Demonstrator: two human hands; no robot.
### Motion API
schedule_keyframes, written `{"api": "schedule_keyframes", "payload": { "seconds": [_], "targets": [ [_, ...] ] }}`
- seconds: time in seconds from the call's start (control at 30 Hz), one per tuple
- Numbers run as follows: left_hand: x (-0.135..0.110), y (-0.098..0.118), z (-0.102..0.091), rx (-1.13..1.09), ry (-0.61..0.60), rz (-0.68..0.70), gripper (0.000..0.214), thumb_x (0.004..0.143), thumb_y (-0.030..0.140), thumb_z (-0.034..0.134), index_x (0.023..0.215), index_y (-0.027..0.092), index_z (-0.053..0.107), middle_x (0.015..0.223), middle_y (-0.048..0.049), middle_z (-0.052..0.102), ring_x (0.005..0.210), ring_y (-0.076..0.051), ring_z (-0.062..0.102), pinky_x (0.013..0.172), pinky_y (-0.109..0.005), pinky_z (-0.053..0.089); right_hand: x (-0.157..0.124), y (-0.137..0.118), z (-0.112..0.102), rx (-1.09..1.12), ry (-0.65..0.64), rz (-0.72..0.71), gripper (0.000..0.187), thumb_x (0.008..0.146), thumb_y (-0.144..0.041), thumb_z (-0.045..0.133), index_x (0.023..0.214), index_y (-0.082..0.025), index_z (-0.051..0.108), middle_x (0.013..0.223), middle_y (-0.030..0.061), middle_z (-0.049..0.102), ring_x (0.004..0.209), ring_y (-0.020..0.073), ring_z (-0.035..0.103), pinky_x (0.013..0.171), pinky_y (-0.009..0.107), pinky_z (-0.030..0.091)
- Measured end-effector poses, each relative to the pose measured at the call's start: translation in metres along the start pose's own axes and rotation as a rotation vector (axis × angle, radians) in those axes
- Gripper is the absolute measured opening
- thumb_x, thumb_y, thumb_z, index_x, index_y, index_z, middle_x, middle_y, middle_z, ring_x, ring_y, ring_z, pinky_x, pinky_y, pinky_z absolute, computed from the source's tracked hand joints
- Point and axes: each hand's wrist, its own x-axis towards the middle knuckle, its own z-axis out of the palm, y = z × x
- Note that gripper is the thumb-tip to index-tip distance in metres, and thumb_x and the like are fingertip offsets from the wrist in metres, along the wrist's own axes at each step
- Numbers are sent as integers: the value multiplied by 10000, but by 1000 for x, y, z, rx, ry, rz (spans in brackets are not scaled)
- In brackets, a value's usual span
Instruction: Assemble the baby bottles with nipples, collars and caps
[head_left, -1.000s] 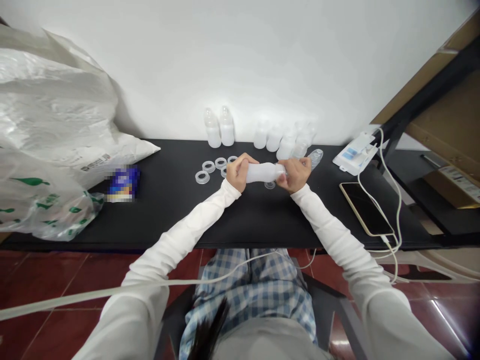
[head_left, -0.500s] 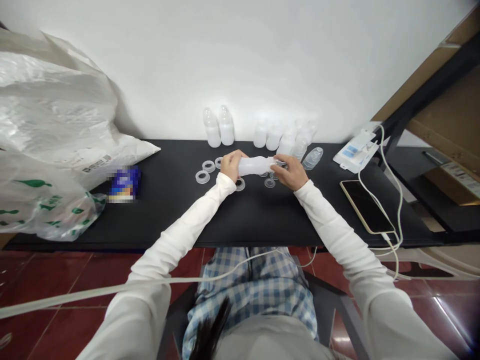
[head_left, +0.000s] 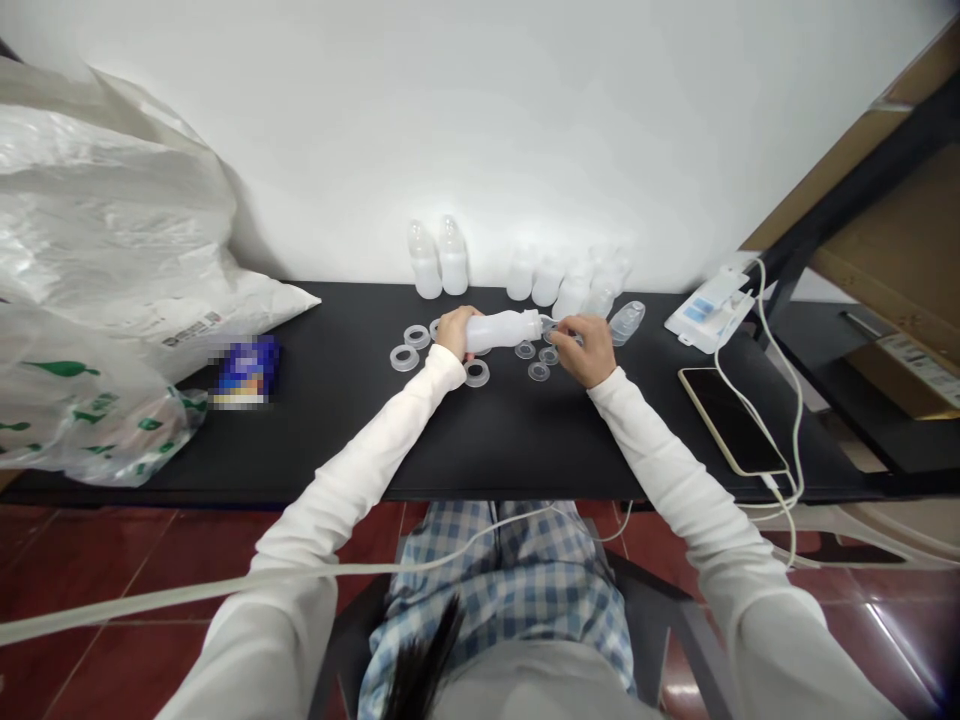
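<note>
**Q:** Reading the head cam from here. Give me the bench, left to right.

**A:** Far left, a white plastic sack [head_left: 97, 190] slumps against a clear bag with green print [head_left: 67, 410]. Next to them, a blurred blue packet [head_left: 247, 368] lies on the black table [head_left: 322, 445].

**Q:** Then the work area?

**A:** Two clear plastic collar rings [head_left: 404, 358] lie flat left of the left hand [head_left: 455, 331]. That hand is clenched around the wide end of a frosted plastic bottle [head_left: 502, 331], which is held lying sideways just above the table. Its neck points right.

**Q:** Right hand?

**A:** The right hand [head_left: 586, 348] sits beside the neck, with its fingers [head_left: 561, 325] bunched close to it. I can't tell from my view whether they touch the neck or pinch anything.

**Q:** What's under the hands?

**A:** More rings lie flat below the bottle and between the hands. Behind them stand frosted upright bottles [head_left: 453, 258] in a row along the wall. Right of the right hand, a clear plastic cap [head_left: 627, 322] lies on its side.

**Q:** Far right?

**A:** A white card pack [head_left: 709, 310] sits at the back corner. Below it is a smartphone [head_left: 729, 420], face up, with a white cable [head_left: 780, 420] running past it.
</note>
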Motion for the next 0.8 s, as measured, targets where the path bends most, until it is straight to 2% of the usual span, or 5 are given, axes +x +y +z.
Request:
{"api": "schedule_keyframes", "payload": {
  "seconds": [0.17, 0.27, 0.4, 0.6, 0.8],
  "targets": [
    [-2, -5, -2, 112, 57, 184, 307, 855, 333, 416, 665, 185, 606, 603, 5, 570, 430, -114, 478, 395, -241, 328, 6, -10, -10, 105, 59, -53, 366, 894, -267, 462, 1246, -181, 513, 1178, 152, 602, 1088, 295, 557, 892, 482, 452],
    [-4, -10, -5, 245, 65, 463, 354, 917, 370, 402, 728, 200, 648, 771, -16, 677, 698, -158, 624, 638, -271, 493, 9, -13, -14, 99, -53, 42, 485, 938, -396, 430, 1351, -144, 461, 1254, 178, 584, 1136, 326, 530, 927, 493, 413],
    [-9, -11, -8, 388, -26, 698, 410, 984, 437, 354, 899, 217, 688, 939, -39, 728, 926, -182, 664, 870, -285, 497, 12, -11, -13, 40, -250, 74, 465, 997, -470, 369, 1285, -156, 556, 1146, 145, 657, 1065, 299, 554, 920, 443, 396],
    [-10, -5, -11, 424, -6, 542, 421, 992, 435, 345, 873, 233, 695, 963, -27, 738, 962, -192, 664, 908, -279, 479, 13, -5, -12, 87, -291, 32, 460, 945, -484, 541, 1288, -178, 562, 1082, 131, 685, 995, 289, 593, 877, 421, 447],
    [23, -11, -18, 231, 108, 191, 496, 938, 576, 404, 755, 198, 667, 802, -51, 697, 838, -206, 649, 747, -296, 504, 8, 7, -13, -19, -57, 115, 286, 948, -296, 489, 1202, -228, 602, 1203, 135, 646, 1098, 292, 584, 933, 477, 453]
  ]
}}
